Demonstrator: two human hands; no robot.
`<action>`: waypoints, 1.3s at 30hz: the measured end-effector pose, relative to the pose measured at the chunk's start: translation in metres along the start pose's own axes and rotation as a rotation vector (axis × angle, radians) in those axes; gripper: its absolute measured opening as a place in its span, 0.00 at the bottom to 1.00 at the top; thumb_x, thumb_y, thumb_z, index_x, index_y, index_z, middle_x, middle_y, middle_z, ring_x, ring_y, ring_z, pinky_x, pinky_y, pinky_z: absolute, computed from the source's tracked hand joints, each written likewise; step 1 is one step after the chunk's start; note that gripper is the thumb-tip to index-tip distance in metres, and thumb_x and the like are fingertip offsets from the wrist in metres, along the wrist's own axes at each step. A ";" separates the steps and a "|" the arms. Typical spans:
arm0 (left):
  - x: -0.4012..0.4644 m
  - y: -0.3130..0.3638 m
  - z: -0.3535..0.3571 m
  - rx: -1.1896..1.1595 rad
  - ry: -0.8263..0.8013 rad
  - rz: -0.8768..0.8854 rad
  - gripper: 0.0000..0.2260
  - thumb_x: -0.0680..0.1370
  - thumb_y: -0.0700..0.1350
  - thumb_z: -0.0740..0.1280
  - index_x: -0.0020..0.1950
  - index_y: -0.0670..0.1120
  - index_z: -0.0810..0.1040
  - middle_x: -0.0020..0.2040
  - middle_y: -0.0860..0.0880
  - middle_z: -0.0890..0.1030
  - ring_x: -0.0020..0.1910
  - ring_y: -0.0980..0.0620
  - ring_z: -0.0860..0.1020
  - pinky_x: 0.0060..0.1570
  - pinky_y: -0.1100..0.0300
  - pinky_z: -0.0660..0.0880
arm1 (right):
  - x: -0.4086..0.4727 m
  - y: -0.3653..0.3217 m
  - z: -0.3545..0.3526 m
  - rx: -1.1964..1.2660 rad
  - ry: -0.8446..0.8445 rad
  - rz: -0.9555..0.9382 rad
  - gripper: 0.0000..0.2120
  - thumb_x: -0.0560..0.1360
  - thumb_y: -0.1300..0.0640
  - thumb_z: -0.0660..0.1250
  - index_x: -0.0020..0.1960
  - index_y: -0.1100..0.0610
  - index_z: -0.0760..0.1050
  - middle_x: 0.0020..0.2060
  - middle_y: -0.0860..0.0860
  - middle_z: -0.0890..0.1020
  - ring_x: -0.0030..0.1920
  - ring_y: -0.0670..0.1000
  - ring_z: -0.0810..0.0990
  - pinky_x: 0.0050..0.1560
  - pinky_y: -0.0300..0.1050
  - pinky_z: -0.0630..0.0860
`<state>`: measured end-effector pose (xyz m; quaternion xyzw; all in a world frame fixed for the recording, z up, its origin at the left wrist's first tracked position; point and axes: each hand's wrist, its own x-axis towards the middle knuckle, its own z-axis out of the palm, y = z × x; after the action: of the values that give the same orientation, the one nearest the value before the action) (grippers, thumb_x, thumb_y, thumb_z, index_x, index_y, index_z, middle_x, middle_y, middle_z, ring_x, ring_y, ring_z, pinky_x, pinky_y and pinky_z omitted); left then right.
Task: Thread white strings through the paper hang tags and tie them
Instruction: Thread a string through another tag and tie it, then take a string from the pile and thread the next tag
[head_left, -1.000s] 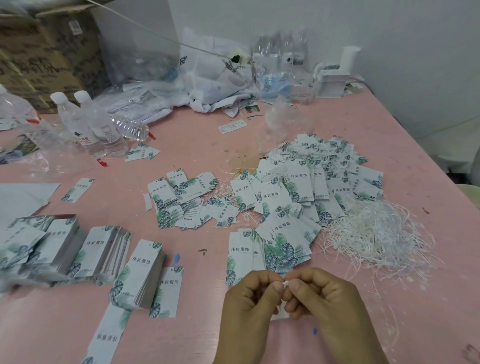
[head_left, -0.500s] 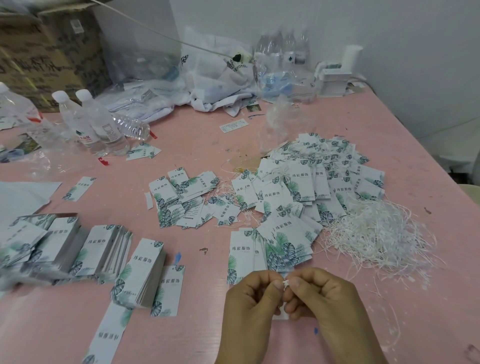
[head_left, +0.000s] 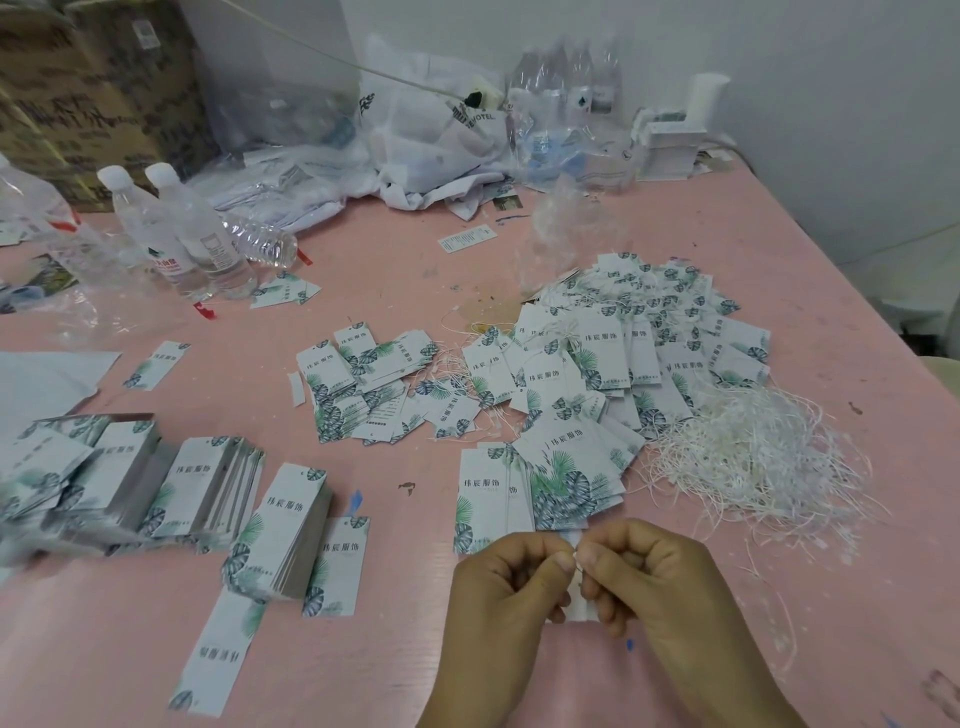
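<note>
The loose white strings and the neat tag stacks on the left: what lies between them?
In the head view, strings, stacks: scattered threaded tags and bare pink table.

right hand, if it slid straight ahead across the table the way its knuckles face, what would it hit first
Most likely the fanned hang tags just beyond the right hand, before the loose white strings further right. Depth is hard to judge.
</note>
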<state>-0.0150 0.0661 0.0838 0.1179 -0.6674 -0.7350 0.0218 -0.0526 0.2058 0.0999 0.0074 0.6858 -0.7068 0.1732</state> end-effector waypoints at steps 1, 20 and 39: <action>0.000 0.000 0.000 0.000 -0.008 0.001 0.03 0.71 0.44 0.71 0.39 0.47 0.85 0.30 0.49 0.81 0.28 0.57 0.76 0.31 0.65 0.74 | 0.000 0.000 0.000 -0.020 -0.014 -0.002 0.09 0.74 0.67 0.70 0.36 0.59 0.82 0.27 0.57 0.80 0.24 0.50 0.75 0.24 0.39 0.72; 0.010 0.011 -0.007 -0.540 -0.217 -0.227 0.03 0.70 0.45 0.74 0.38 0.47 0.83 0.34 0.48 0.79 0.29 0.56 0.74 0.30 0.67 0.69 | 0.016 0.035 -0.037 -0.096 -0.177 -0.076 0.29 0.68 0.72 0.66 0.62 0.47 0.77 0.61 0.48 0.81 0.66 0.48 0.76 0.67 0.43 0.71; 0.021 -0.026 -0.006 -0.244 0.302 -0.093 0.11 0.79 0.34 0.66 0.40 0.46 0.81 0.29 0.47 0.73 0.27 0.54 0.68 0.26 0.65 0.67 | 0.019 0.029 -0.039 -0.028 0.058 0.094 0.11 0.75 0.64 0.66 0.47 0.49 0.83 0.46 0.53 0.86 0.45 0.54 0.86 0.47 0.53 0.78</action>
<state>-0.0313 0.0590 0.0544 0.2541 -0.5562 -0.7846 0.1020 -0.0720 0.2392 0.0653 0.0576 0.6993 -0.6877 0.1863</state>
